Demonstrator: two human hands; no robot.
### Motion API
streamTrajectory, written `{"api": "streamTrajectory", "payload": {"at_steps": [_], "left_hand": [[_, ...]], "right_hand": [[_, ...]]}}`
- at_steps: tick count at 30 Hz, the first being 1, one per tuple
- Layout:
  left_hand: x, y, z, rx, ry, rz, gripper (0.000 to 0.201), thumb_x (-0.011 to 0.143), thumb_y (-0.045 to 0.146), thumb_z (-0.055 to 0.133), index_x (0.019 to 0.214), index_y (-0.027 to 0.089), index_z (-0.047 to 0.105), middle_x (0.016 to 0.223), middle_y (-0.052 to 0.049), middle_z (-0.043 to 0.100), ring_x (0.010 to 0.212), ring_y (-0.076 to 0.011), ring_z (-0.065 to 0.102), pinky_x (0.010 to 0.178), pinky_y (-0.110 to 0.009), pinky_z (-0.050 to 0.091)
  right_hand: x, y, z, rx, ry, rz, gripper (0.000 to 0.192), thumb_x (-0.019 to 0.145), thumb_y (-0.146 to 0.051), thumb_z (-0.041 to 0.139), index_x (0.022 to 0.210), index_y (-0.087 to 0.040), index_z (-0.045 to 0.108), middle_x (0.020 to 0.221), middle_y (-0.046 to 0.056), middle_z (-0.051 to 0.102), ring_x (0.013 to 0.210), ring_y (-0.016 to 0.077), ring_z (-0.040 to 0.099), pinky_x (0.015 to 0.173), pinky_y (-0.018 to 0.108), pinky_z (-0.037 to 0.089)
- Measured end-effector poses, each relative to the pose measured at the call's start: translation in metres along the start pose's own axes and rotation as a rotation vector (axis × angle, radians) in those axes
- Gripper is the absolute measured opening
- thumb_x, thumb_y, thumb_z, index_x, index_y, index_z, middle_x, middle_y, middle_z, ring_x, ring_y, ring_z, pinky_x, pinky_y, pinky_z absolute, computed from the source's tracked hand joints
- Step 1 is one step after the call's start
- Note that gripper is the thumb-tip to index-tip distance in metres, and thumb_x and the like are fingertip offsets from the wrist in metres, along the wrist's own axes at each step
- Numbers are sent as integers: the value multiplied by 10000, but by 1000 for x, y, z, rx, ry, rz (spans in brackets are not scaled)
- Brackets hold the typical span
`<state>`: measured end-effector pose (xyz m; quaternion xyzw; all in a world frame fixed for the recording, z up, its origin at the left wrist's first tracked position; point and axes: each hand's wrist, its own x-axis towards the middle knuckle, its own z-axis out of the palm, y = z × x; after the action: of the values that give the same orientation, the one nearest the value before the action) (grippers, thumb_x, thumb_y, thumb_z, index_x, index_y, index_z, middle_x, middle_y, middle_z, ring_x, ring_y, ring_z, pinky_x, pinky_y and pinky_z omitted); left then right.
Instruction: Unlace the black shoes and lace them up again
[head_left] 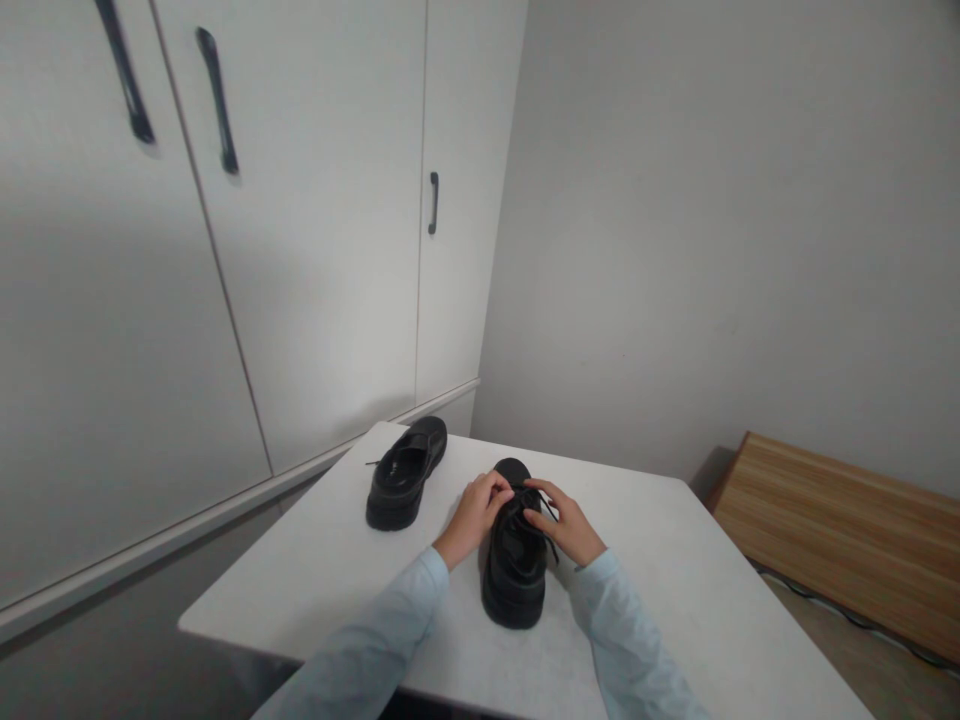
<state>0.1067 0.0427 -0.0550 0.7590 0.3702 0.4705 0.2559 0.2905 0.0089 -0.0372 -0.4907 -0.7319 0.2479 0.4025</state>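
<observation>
- Head view: plain grey wall behind, white wardrobe doors (pixel 315 250) with dark handles on the left, a wooden bench (pixel 840 530) low on the right.
- Square white table (pixel 675 580) in the lower middle, corners rounded, seen from above.
- Near the table's middle, a black shoe (pixel 515 560), heel toward the camera, toe pointing away, standing flat on its thick sole.
- Black laces (pixel 541 508) loose over the tongue, one end trailing down the right flank of the shoe.
- Left hand (pixel 475 515) at the left side of the lace area, fingers curled in and pinched on a lace (exact strand too small to make out).
- Right hand (pixel 568 522) at the right side of the same spot, fingertips closed on the laces, thumb tucked toward the tongue.
- Both hands just apart across the top of the shoe, pale blue sleeves (pixel 390 640) running back to the lower edge.
- Second black shoe (pixel 406 472) well left and farther back near the table's far corner, untouched, laces slack, toe angled away to the right.
</observation>
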Motion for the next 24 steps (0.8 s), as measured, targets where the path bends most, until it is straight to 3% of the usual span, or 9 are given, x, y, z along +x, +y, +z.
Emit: {"api": "streamTrajectory", "payload": {"at_steps": [15,24], "left_hand": [[0,9,-5,-210,-187,-20,114,801,221,514,908,181,520,762,18,508,704,-123,469,652,-233,372],[5,10,-9,-527,-80,-116,160,764,263,568,788,186,430,771,20,481,754,-128,522,719,-261,421]], "right_hand": [[0,3,1,18,-5,12,424,733,-355,602,1140,-236,576,1218,73,584,1140,255,517,944,432,409],[-1,0,1,20,1,23,419,737,-362,594,1137,-239,578,1222,68,583,1140,259,517,934,433,415]]}}
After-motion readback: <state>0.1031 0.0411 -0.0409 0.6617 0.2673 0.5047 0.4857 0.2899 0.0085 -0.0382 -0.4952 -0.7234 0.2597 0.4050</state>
